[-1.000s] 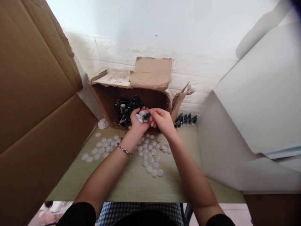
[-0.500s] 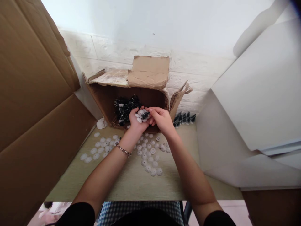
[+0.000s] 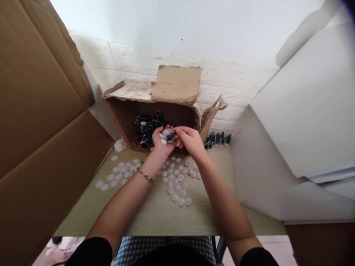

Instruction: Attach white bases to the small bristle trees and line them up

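Palm up, my left hand (image 3: 163, 147) cups several white round bases (image 3: 164, 141) in front of the box opening. Pinched in the fingers of my right hand (image 3: 190, 141) is a small dark-green miniature tree (image 3: 171, 136) with white-flecked tips, held against the bases in the left palm. Its lower end is partly hidden, so I cannot tell whether it sits in a base. Behind my left hand, a heap of miniature trees (image 3: 148, 127) lies inside the cardboard box (image 3: 118, 114). Loose white bases (image 3: 177, 187) are scattered on the table under both forearms.
A row of miniature trees on white bases (image 3: 219, 139) stands right of the box, by its torn flap (image 3: 212, 112). More bases (image 3: 113, 183) lie on the left of the table (image 3: 149, 221). Large cardboard (image 3: 47, 129) rises at left, white board (image 3: 305, 111) at right.
Both hands stay almost in place. The small tree in my right fingers has shifted only slightly against the bases in my left palm.
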Demonstrator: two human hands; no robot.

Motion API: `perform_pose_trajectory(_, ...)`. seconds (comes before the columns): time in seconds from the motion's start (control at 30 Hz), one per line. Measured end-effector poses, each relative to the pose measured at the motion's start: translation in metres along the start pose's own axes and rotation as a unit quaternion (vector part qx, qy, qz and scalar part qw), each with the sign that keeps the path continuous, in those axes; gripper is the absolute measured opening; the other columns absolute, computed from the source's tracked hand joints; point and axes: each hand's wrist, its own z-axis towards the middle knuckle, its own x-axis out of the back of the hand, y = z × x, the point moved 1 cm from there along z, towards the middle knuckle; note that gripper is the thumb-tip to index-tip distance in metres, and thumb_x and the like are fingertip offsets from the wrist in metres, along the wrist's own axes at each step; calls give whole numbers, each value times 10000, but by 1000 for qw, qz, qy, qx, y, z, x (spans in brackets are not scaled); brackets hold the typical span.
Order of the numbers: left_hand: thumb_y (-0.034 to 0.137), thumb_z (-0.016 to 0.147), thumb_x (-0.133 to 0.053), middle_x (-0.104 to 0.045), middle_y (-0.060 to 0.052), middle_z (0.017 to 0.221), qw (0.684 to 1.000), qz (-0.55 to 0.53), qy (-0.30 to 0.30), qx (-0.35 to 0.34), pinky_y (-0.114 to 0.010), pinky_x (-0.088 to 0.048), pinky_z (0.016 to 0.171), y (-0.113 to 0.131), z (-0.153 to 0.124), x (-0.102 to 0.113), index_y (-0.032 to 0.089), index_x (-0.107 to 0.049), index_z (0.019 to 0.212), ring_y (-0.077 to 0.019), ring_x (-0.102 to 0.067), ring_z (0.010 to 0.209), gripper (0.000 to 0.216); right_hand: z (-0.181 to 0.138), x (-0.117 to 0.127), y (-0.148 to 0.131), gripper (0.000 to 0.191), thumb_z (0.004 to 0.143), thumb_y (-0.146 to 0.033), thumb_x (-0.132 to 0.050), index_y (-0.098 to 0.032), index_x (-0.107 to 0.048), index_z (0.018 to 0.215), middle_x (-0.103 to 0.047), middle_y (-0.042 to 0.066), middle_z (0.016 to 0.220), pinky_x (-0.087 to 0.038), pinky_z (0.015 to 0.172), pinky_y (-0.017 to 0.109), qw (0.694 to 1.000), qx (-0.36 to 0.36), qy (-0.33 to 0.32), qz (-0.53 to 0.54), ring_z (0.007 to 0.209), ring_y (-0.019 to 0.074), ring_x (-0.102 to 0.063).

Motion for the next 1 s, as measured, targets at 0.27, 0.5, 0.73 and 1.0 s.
perform_pose_trajectory(0.27, 213, 637, -408, -503, -6, 470, 1000, 6, 18, 7, -218, -364, 400, -1, -4, -3, 151, -493, 603, -118, -489, 412, 110, 0, -3, 1, 242, 711, -321, -474, -134, -583, 821, -472, -32, 564, -340, 317, 151, 1000, 0, -2, 7, 358, 27, -424)
perform_pose_trajectory(0.5, 222, 645, -388, -473, 1, 437, 1000, 22, 9, 12, -212, -321, 344, -1, -6, -5, 155, -484, 591, -118, -456, 361, 129, 0, -9, 7, 213, 731, -319, -455, -147, -567, 789, -447, -42, 529, -345, 312, 152, 999, 16, 18, 23, 342, 32, -430)
perform_pose_trajectory(0.73, 226, 651, -380, -495, -2, 452, 1000, 21, 23, 7, -205, -291, 307, 1, -6, -4, 154, -482, 597, -118, -453, 336, 136, 2, -11, 13, 206, 738, -325, -442, -153, -544, 786, -432, -48, 526, -332, 300, 147, 999, 4, 26, 31, 337, 32, -435)
perform_pose_trajectory(1.0, 222, 650, -356, -473, 3, 416, 999, 37, 13, 11, -210, -259, 270, -1, -5, -2, 160, -480, 592, -131, -440, 303, 150, 1, -11, 14, 230, 742, -355, -444, -153, -543, 792, -427, -53, 476, -351, 326, 151, 999, 30, 26, -3, 351, 43, -432)
